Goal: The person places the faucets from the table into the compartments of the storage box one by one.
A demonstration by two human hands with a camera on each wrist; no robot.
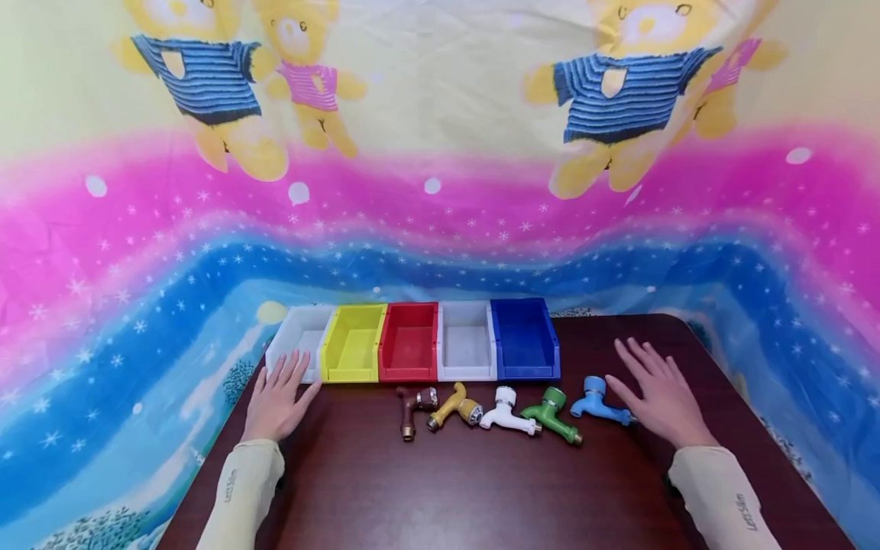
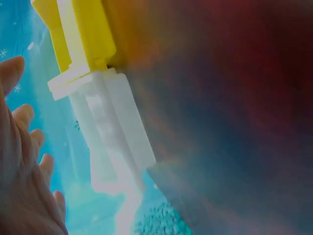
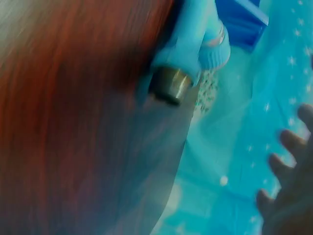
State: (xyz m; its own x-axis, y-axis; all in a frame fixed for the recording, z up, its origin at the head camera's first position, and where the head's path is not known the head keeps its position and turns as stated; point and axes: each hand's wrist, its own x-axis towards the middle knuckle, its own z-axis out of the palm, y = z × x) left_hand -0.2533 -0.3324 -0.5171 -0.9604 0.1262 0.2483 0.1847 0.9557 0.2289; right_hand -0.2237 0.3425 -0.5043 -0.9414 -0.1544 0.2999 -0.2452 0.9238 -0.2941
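My left hand (image 1: 273, 401) is spread with straight fingers, in front of the left white bin (image 1: 296, 347), and holds nothing. On the right, my right hand (image 1: 661, 393) is also spread, beside the blue tap (image 1: 596, 401); whether it touches the tap I cannot tell from the head view, but the right wrist view shows the fingers apart from the tap's brass end (image 3: 170, 84). Left of the blue tap lie a green tap (image 1: 552, 416), a white tap (image 1: 510, 412), a yellow tap (image 1: 454, 406) and a brown tap (image 1: 415, 411).
Along the table's (image 1: 440, 489) back edge stand a yellow bin (image 1: 353, 372), a red bin (image 1: 409, 372), a second white bin (image 1: 467, 372) and a blue bin (image 1: 528, 372), side by side with the left white one. A printed cloth (image 1: 426, 221) hangs behind and around the table.
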